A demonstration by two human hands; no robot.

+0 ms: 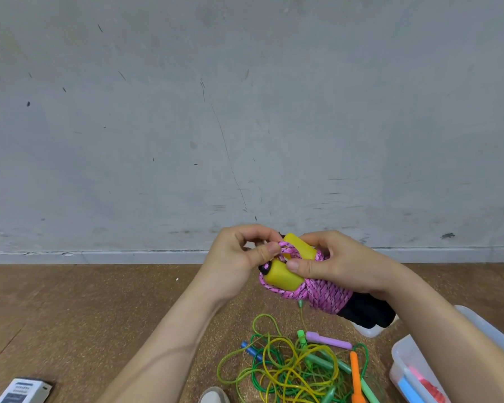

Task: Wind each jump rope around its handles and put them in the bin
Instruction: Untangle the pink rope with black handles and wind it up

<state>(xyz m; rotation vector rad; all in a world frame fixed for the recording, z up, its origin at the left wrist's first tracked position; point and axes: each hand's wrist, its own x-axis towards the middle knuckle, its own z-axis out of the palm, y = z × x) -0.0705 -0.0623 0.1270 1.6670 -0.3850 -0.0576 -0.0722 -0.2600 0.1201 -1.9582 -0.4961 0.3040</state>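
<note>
Below my hands: a tangle of ropes [288,370], green and yellow, loose on the floor, with a purple handle [328,340] and an orange handle [355,373] in it. Clear bin [399,359] at lower right, with pink and blue items inside. Small box [24,389] at lower left; shoe [213,395] tip at the bottom edge. My right forearm covers part of the bin.

The pink rope [326,295] is wound around the yellow handles [282,276] and held in the air above the tangle. Left hand [239,263]: thumb and forefinger pinch a loop at the top end. Right hand [341,263]: fingers curled round the wound bundle, thumb on a handle.

Brown floor [85,309]; scuffed gray wall [186,112].
</note>
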